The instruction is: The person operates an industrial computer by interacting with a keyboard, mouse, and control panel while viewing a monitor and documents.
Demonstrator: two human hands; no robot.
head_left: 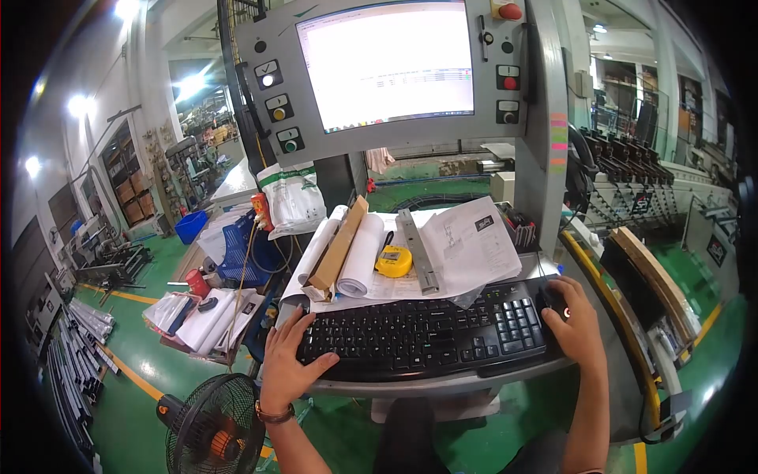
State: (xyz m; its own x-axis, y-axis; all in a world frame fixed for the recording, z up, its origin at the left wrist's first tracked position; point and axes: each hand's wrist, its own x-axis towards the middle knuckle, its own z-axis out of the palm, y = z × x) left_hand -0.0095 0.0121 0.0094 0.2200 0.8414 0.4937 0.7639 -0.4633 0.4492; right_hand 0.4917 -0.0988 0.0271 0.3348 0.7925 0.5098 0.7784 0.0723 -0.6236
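Observation:
My left hand (290, 359) lies at the left end of a black keyboard (430, 336), fingers apart, thumb over the lower keys. At the keyboard's right end, my right hand (578, 322) rests around a dark computer mouse (548, 295), which it partly covers. Behind the keys are printed drawing sheets (478, 245), a paper roll (362, 257) and a long brown cardboard piece (341, 245). A yellow tape measure (394, 261) sits beside a slotted metal bar (418, 253) on the sheets. Above them is a lit screen (387, 67), its text too washed out to read.
Buttons and a red emergency stop (509, 11) flank the screen. A black fan (215, 426) stands at lower left. Papers lie on a side surface (209, 320) near a blue crate (245, 253). Boards (655, 276) and a yellow rail (612, 308) stand at right.

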